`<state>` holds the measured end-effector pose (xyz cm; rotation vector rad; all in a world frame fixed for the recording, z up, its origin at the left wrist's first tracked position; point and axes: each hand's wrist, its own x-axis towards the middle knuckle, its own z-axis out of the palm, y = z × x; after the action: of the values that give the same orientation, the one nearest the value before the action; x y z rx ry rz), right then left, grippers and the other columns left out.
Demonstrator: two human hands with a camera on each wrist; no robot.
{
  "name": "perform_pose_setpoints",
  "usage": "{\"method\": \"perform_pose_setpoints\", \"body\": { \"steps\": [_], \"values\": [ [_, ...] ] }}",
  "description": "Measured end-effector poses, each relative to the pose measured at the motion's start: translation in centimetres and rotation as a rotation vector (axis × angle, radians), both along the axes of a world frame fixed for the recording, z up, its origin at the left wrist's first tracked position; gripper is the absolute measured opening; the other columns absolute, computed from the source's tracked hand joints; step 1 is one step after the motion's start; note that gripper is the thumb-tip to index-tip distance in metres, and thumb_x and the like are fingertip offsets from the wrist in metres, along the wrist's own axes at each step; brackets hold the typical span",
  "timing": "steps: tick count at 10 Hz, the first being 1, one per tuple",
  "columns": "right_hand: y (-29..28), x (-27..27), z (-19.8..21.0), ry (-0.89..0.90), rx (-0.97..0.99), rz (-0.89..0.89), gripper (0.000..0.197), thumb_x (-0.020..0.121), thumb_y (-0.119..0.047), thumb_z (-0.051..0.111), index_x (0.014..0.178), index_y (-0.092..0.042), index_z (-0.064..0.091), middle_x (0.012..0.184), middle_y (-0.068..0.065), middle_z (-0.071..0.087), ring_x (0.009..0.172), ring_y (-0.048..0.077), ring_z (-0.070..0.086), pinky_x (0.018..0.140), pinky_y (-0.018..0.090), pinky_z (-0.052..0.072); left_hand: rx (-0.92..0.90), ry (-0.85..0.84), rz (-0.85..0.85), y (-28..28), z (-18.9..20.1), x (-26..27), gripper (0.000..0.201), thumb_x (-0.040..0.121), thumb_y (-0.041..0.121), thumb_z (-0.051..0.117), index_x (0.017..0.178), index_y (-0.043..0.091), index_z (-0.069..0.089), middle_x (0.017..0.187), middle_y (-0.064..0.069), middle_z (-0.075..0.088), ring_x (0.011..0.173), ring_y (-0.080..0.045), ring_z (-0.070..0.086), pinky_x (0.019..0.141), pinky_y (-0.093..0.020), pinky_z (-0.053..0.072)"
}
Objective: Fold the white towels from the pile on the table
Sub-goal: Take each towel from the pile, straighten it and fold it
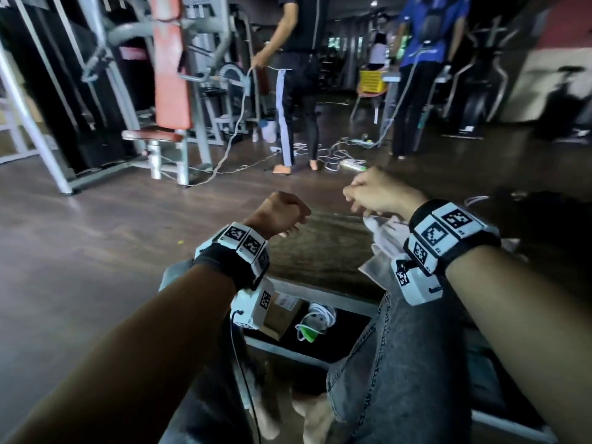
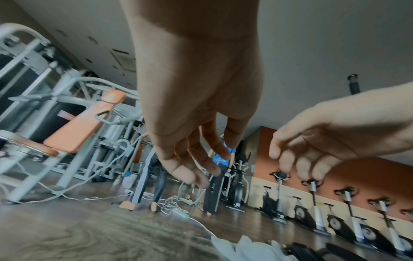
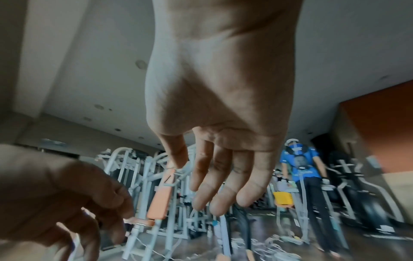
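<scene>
A gym machine [image 1: 169,75] is standing at 11 o'clock beyond the desk [image 1: 320,248]; both hands, left [image 1: 282,213] and right [image 1: 381,193], are hovering loosely curled, holding nothing, above the towels [image 1: 381,241].

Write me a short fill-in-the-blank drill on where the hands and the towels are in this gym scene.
1. Neither hand holds a towel; both hover above the ____ table.
2. The white towels lie under the ____ hand.
3. The left hand has its fingers hanging loosely ____, with nothing in its grip.
4. The person in the blue shirt stands to the ____ of the person in dark clothes.

Missing words: wooden; right; curled; right
</scene>
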<state>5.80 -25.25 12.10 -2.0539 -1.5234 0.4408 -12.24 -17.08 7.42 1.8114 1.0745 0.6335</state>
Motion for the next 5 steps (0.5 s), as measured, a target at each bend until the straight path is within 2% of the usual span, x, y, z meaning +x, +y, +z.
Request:
{"method": "perform_pose_setpoints", "body": {
  "steps": [1,2,3,4,5],
  "values": [
    [-2.2,3.1,-2.2,0.028,-0.07,-0.125,0.028,0.095,-0.023,0.052,0.09,-0.001,0.068,0.089,0.014,0.075,0.065,0.023,0.063,0.056,0.028,0.045,-0.001,0.056,-0.111,-0.1,-1.0,3.4,0.021,0.089,0.01,0.053,0.077,0.014,0.07,0.077,-0.013,0.068,0.058,-0.025,0.059,0.052,-0.026,0.045],
    [-4.3,5.4,-4.5,0.06,-0.117,-0.229,0.032,0.096,-0.028,0.053,0.086,-0.001,0.067,0.09,0.016,0.074,0.064,0.023,0.06,0.053,0.023,0.04,0.038,0.142,-0.2,-0.1,-3.1,6.8,0.02,0.09,0.013,0.054,0.08,0.007,0.07,0.054,-0.005,0.062,0.046,-0.02,0.057,0.046,-0.023,0.047],
    [-5.3,7.5,-7.2,0.001,-0.18,-0.29,0.02,0.091,-0.021,0.052,0.074,-0.012,0.058,0.095,0.014,0.073,0.071,0.024,0.064,0.055,0.025,0.046,0.049,0.235,-0.276,-0.3,-6.0,9.7,0.021,0.092,0.015,0.054,0.072,0.017,0.06,0.062,0.002,0.058,0.05,-0.011,0.054,0.04,-0.016,0.043],
    [-5.5,9.5,-10.7,-0.041,-0.217,-0.336,0.013,0.083,-0.026,0.055,0.074,-0.018,0.05,0.098,0.007,0.07,0.09,0.027,0.066,0.078,0.034,0.054,0.075,0.326,-0.346,-0.3,-9.6,11.9,0.024,0.093,0.019,0.054,0.069,0.021,0.055,0.066,0.006,0.054,0.056,-0.008,0.051,0.054,-0.021,0.045],
    [-5.3,10.6,-14.3,-0.046,-0.303,-0.352,0.029,0.086,-0.028,0.052,0.061,-0.016,0.046,0.072,0.004,0.058,0.079,0.025,0.06,0.067,0.032,0.045,0.075,0.383,-0.369,-1.0,-11.9,13.1,0.019,0.094,0.02,0.052,0.088,0.013,0.069,0.064,0.007,0.051,0.058,-0.005,0.048,0.057,-0.018,0.041]
  ]
}}
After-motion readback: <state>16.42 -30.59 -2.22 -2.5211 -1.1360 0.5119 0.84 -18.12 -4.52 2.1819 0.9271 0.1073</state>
